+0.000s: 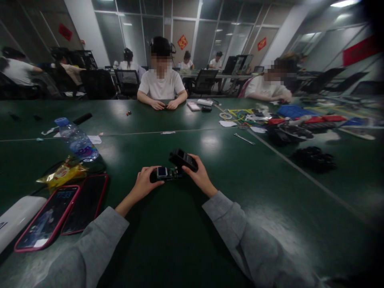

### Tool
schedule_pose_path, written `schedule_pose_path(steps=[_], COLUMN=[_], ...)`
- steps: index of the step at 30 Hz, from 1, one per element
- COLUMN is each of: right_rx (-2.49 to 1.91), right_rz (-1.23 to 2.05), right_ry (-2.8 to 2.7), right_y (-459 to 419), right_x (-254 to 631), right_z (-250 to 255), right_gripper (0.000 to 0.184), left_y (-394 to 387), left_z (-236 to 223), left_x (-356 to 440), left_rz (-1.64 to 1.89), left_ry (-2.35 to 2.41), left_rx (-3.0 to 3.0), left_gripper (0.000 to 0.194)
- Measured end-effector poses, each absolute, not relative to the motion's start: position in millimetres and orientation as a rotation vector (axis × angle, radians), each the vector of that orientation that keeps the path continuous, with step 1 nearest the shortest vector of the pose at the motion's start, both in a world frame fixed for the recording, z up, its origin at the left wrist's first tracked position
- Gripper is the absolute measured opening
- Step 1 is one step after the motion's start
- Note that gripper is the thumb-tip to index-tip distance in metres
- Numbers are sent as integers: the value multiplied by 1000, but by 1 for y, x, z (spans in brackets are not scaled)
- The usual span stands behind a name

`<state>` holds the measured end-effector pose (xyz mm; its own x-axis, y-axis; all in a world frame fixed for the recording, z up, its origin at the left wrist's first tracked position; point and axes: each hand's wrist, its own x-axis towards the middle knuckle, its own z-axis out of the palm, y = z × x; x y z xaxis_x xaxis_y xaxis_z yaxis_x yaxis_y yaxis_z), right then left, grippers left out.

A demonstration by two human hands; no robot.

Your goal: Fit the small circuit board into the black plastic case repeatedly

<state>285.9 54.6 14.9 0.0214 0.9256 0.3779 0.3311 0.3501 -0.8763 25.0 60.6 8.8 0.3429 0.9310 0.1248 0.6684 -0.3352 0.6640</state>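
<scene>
My left hand (147,178) grips the left end of a small green circuit board (173,173) with a little square screen (162,171), thumb below and fingers above. In my right hand (198,173) is a black plastic casing (184,159), tilted, just above the board's right end. The casing has an opening at its upper left part. Whether the two parts touch, I cannot tell. Both hands are low over the middle of the green table (168,240).
To the left lie a plastic bottle (76,140), a yellow wrapper (61,174), two red-edged phones (49,218) and a white power bank (21,218). A wrench (244,139), tangled cables (240,116) and a black bundle (314,159) lie right. A person (162,84) sits opposite.
</scene>
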Motion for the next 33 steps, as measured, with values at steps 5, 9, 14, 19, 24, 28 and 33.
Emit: schedule_pose_path(steps=[5,9,14,19,24,28,33], right_rx=[-1330,-1353,-1326,-1311,-1314,-1319,-1334], right_rz=[518,531,508,489,466,444,439], right_ry=[-1172,-1177,-1337,-1454,-1573,-1607,-1619], right_y=[69,72,71,67,62,64,67], right_x=[321,331,327,321,318,319,321], right_z=[6,1,-1,2,6,4,-1], right_gripper=[52,53,53,50,45,44,46], left_y=[60,61,62,63,63,63,66], left_z=[8,7,8,6,5,5,2], left_x=[22,22,22,22,22,21,20], left_rz=[688,683,657,646,650,642,644], left_ry=[1383,1373,1387,1384,1400,1401,1401], left_rx=[2061,2052,2060,2057,2052,2036,2066], left_gripper=[62,62,57,61,62,64,63])
